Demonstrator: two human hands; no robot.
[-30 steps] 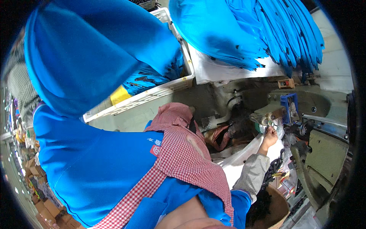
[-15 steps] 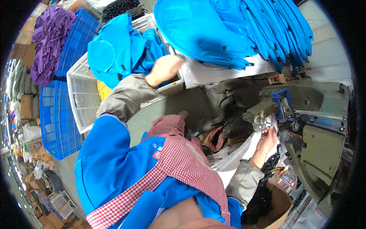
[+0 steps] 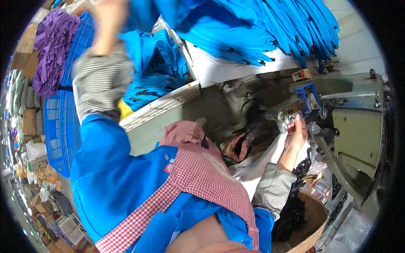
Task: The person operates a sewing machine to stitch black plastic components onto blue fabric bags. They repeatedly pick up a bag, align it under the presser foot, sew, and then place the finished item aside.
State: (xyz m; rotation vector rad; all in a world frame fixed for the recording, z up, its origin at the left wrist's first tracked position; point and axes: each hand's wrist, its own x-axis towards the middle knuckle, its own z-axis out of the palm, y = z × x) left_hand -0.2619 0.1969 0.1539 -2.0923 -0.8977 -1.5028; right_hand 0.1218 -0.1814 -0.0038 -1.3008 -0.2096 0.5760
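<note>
Left hand (image 3: 110, 23) is raised high at the upper left edge of the view, motion-blurred; whether its fingers are spread or closed on cloth cannot be told, though it lies against the bright blue fabric piece (image 3: 162, 14) at the top of the frame. Its forearm wears a grey-and-white checked sleeve (image 3: 101, 82). Below it stands a white plastic crate (image 3: 168, 105), holding more folded blue garments with black cords and a yellow item at its near corner. To the left of the crate, a blue plastic lattice basket (image 3: 59, 126) with a heap of purple cloth (image 3: 52, 46) on its upper part. A stack of blue garments (image 3: 270, 29) fans across the top right, resting on a white surface. Right hand (image 3: 296, 135) is held up at the head of the grey-green metal industrial machine (image 3: 358, 135), fingers curled and pinched together on a small pale part at the machine's working point, just under a small blue rectangular plate (image 3: 308, 96) fixed to the machine. A small tan rectangular box with a red spot (image 3: 303, 74) sits on the machine top behind it. White cloth (image 3: 261, 162) trails from the hand toward the lap. A round brown cardboard tub (image 3: 308, 219) with black pieces sits lower right. The person wears a blue top and red-and-white checked apron (image 3: 202, 177).
</note>
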